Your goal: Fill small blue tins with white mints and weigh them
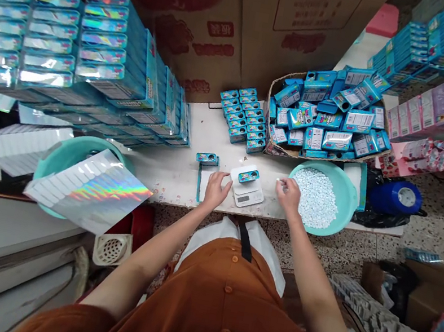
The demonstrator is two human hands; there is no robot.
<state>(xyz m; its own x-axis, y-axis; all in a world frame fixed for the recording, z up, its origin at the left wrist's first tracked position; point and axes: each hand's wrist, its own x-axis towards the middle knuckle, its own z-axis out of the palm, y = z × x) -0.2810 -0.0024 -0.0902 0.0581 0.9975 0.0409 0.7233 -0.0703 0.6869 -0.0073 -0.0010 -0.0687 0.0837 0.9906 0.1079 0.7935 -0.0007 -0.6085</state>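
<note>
A small blue box (249, 176) with a dark opening in its top stands on a white digital scale (248, 195). At the scale's left edge is my left hand (216, 190), its thumb and fingers apart and nothing in them. My right hand (289, 196) hovers between the scale and a turquoise basin (348, 211), its fingertips pinched on what looks like a small white piece. Many small white pieces (314, 196) like pellets fill that basin. Left of my left hand, another small blue box (207, 158) rests near a white pad with a blue edge (205, 181).
Rows of small blue boxes (244, 117) stand behind the scale. A carton (267, 139) heaped with more boxes is at back right. Large stacked blue packs (101, 47) rise at left. Shiny sheets (103, 191) lie over another turquoise basin (45, 158). Blue tape (397, 198) sits at right.
</note>
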